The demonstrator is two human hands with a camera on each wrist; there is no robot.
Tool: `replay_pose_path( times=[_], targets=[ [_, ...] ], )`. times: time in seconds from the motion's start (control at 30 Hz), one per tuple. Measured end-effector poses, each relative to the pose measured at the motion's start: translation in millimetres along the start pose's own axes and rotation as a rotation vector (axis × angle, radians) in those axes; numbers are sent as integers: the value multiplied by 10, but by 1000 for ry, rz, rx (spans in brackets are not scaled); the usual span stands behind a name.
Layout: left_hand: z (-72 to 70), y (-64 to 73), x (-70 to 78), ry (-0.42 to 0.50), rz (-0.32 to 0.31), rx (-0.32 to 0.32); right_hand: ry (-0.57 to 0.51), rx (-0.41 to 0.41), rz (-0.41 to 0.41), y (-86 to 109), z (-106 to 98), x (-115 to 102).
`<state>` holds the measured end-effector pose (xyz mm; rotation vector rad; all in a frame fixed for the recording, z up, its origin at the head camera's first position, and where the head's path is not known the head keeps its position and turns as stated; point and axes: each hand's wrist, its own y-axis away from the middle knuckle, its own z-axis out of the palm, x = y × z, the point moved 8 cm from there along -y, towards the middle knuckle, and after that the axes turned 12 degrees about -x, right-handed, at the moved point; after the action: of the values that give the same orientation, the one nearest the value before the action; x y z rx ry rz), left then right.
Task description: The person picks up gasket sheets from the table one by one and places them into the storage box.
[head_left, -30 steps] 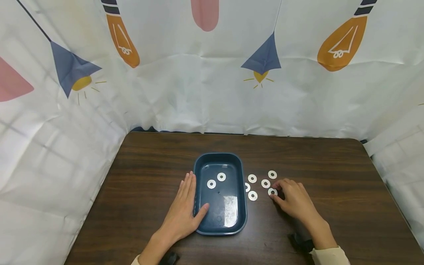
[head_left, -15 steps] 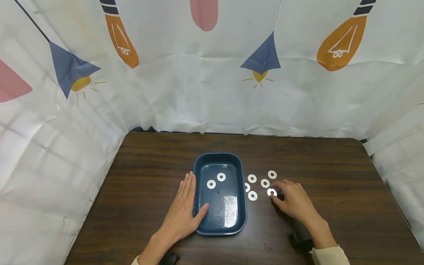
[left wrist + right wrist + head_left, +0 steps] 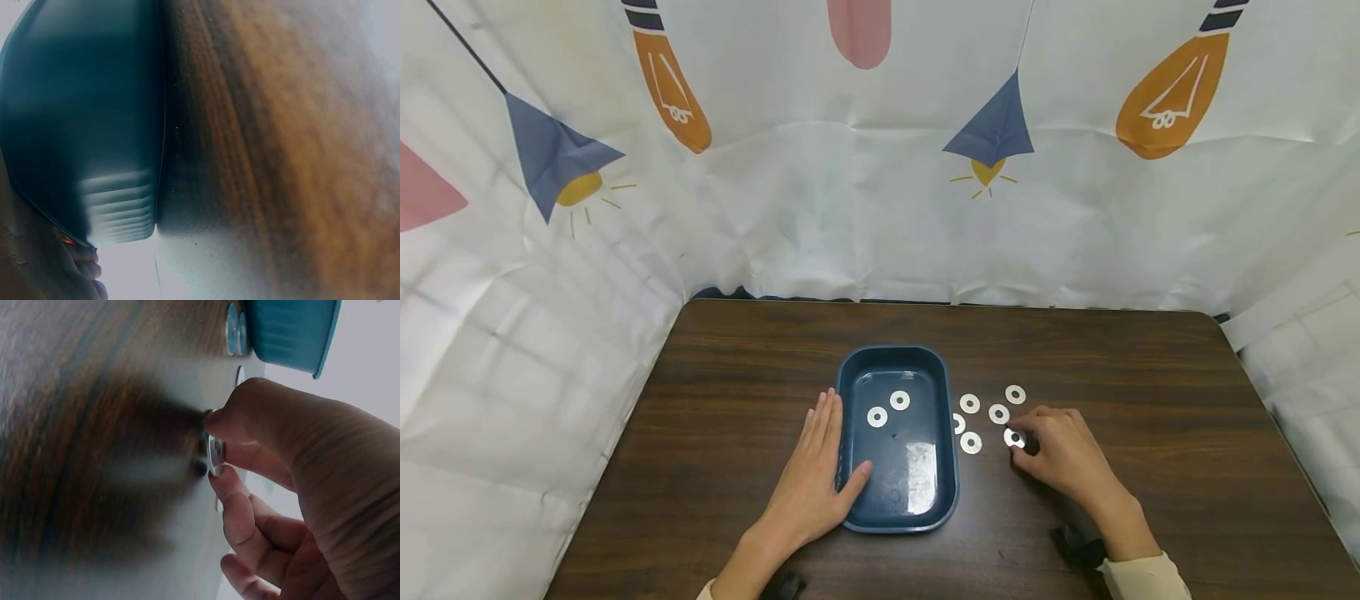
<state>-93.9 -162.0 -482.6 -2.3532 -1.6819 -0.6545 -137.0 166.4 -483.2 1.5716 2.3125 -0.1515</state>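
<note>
I can see a dark wooden table [image 3: 1112, 375]. A white curtain [image 3: 812, 208] hangs behind it, printed with blue lamps [image 3: 996, 121] and orange bulbs [image 3: 1133, 125].

No text, label, brand, number or sign can be read on the tray [image 3: 887, 475], 8 rings [image 3: 871, 417], bench [image 3: 1150, 392] or curtain [image 3: 850, 217] at 12 o'clock.

The tray [image 3: 895, 467] partly hides a white ring [image 3: 958, 423] at its right edge, while the left hand [image 3: 808, 483] covers part of its left edge and the thumb of the right hand [image 3: 1067, 454] covers a bit of the pinched ring [image 3: 1009, 438]. The near edge of the worktop [image 3: 1150, 400] and both sleeves [image 3: 1146, 577] are cut off in the head view; in the left wrist view the wood grain blurs.
</note>
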Motion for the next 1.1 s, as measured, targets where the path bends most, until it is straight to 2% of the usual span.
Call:
replay_pose_path(
  times=[0.33, 0.97, 1.1],
  targets=[
    [-2, 3, -1, -2, 0, -2, 179, 77, -61, 42, -48, -102],
    [0, 1, -3, -4, -8, -11, 285, 193, -179, 27, -12, -95],
    [2, -8, 3, 0, -7, -13, 289, 198, -182, 18, -25, -80]
  ],
)
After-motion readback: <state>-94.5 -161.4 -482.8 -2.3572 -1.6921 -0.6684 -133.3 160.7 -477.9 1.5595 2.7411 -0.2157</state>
